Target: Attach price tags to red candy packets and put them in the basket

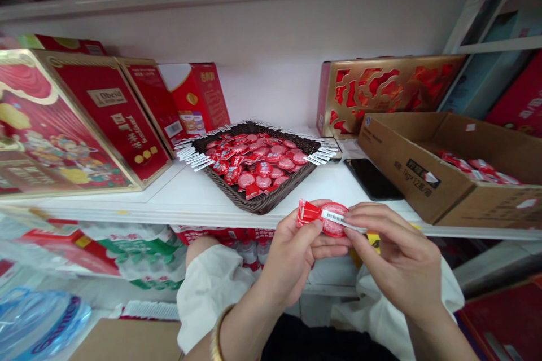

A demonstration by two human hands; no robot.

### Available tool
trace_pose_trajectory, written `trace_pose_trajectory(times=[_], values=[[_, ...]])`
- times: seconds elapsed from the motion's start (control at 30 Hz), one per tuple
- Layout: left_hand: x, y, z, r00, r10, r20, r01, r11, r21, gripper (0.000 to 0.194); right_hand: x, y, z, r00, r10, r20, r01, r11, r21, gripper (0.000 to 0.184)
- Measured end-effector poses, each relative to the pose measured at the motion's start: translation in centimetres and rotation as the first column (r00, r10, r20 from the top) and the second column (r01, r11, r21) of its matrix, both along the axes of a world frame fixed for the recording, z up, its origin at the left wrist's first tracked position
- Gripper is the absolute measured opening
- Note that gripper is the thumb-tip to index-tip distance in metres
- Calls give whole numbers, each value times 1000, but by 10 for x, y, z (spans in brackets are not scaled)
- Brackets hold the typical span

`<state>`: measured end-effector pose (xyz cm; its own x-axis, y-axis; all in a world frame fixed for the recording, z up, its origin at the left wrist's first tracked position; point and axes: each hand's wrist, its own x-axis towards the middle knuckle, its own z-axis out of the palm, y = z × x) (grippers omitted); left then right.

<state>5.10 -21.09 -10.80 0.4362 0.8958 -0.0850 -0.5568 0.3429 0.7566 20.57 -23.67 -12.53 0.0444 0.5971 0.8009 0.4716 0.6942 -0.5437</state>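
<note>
My left hand (292, 254) is closed on a small red-wrapped round candy (336, 208), pinched between thumb and fingers. Across the wrapper lies a white barcode sticker (332, 216). The fingertips of my right hand (393, 256) pinch the right end of that sticker's strip. Behind my hands, a dark woven basket (228, 192) holds many similar red candies (262, 166). Rows of white label strips (324, 151) hang over its left and right rims.
To the right stand an open cardboard carton (444, 203) with red packets inside and a black phone (372, 179) on the white shelf (169, 194). Red gift boxes (122, 118) are on the left, a gold box (389, 90) at the back. Bottled drinks (139, 245) sit below.
</note>
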Motion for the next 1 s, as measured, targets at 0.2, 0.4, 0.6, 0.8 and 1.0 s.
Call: trace_pose_trajectory(times=[0.2, 0.4, 0.6, 0.8, 1.0], values=[[3, 1, 0, 995, 55, -81, -53, 998, 20, 36, 0, 0, 0, 999, 2, 53, 1, 998, -59, 23], [5, 2, -6, 981, 108, -164, -100, 993, 55, 37, 4, 0, 4, 994, 43, 97, -30, 990, -137, 22], [7, 3, -11, 975, 182, -124, -165, 977, 138, 27, 2, -2, -4, 993, 113, -38, -119, 956, -269, 37], [10, 1, -19, 969, 230, -87, -214, 963, 163, 21, -5, 1, -15, 949, 30, -314, -135, 938, -318, 22], [11, 1, -19, 978, 199, -54, -194, 976, 97, 26, -7, 1, -14, 890, 52, -453, -229, 910, -346, 14]])
